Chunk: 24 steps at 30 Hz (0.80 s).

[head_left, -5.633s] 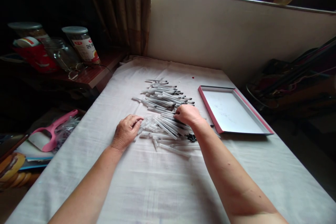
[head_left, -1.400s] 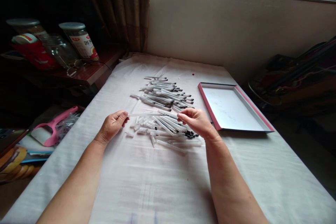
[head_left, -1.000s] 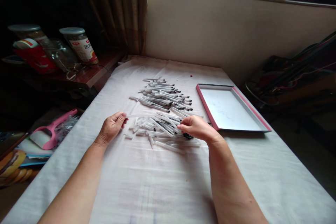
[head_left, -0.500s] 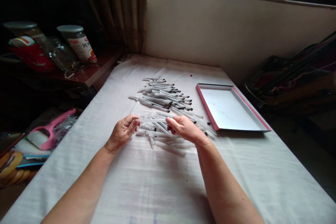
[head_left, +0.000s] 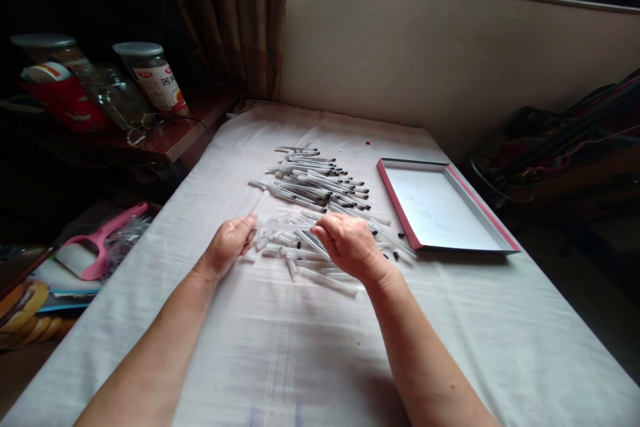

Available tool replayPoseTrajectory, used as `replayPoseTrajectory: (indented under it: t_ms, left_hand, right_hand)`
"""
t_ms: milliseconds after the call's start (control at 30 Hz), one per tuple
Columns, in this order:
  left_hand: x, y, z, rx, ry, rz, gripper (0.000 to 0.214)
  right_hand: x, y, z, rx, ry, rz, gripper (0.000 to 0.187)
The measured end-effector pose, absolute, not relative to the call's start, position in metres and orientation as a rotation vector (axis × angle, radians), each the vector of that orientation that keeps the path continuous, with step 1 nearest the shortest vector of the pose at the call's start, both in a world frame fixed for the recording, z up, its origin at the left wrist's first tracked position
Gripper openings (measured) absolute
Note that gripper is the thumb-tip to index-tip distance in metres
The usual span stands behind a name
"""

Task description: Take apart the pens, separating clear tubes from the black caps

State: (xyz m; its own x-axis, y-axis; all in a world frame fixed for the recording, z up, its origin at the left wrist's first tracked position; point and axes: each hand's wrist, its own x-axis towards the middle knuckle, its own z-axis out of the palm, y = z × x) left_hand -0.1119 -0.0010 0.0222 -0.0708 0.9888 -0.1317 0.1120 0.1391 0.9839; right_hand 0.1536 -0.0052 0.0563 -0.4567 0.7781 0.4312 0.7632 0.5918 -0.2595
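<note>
My left hand (head_left: 229, 245) is pinched shut on a thin clear plastic tube (head_left: 257, 203) that slants up and away from the fingertips. To its right, my right hand (head_left: 346, 242) hovers with fingers curled over the near heap of clear tubes (head_left: 286, 245); what the fingers pinch is hidden. Behind that heap lies a larger pile of tubes with black tips (head_left: 315, 177). Several small black caps (head_left: 395, 255) are scattered just right of my right hand. All of it rests on a white cloth (head_left: 300, 347).
A shallow pink-rimmed tray (head_left: 394, 201) lies right of the piles. On the left a wooden shelf holds lidded jars (head_left: 150, 77), with a pink-handled tool (head_left: 103, 239) lower down. The wall (head_left: 425, 60) backs the table; bags (head_left: 575, 147) sit at right.
Half a second ago both hands held one tube level between them. Now only my left hand has it, tilted upward, and my right hand has dropped onto the near heap.
</note>
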Motion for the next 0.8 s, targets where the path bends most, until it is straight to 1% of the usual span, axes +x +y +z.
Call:
replayPoseTrajectory:
  t_ms: [67,133,200,333,467,567,700,800]
  left_hand:
    - [-0.120,0.004,0.021,0.999,1.475,1.249,0.049]
    - [-0.123,0.008,0.017,1.030,1.502,1.291,0.045]
    - [-0.118,0.010,0.010,1.212,1.551,1.272,0.039]
    - [-0.106,0.006,-0.001,1.797,1.683,1.179,0.030]
    - [-0.106,0.002,-0.006,2.139,1.621,1.067,0.027]
    - [-0.107,0.002,-0.007,2.209,1.494,1.006,0.025]
    - [-0.107,0.003,-0.007,2.191,1.421,0.970,0.024]
    - [-0.107,0.002,-0.005,2.151,1.451,0.959,0.025]
  right_hand:
    - [0.163,-0.004,0.057,-1.238,-2.205,-0.062,0.042]
    - [0.170,-0.003,0.055,-1.297,-2.132,-0.100,0.041]
    - [0.170,-0.003,0.050,-1.400,-2.147,-0.104,0.040]
    - [0.162,-0.008,0.034,-1.598,-2.181,-0.092,0.034]
    - [0.161,-0.017,0.025,-1.563,-2.214,-0.054,0.027]
    - [0.165,-0.018,0.026,-1.529,-2.229,-0.013,0.025]
    - [0.160,-0.002,0.037,-1.614,-2.205,0.009,0.029]
    - [0.142,0.025,0.045,-1.691,-2.251,0.021,0.024]
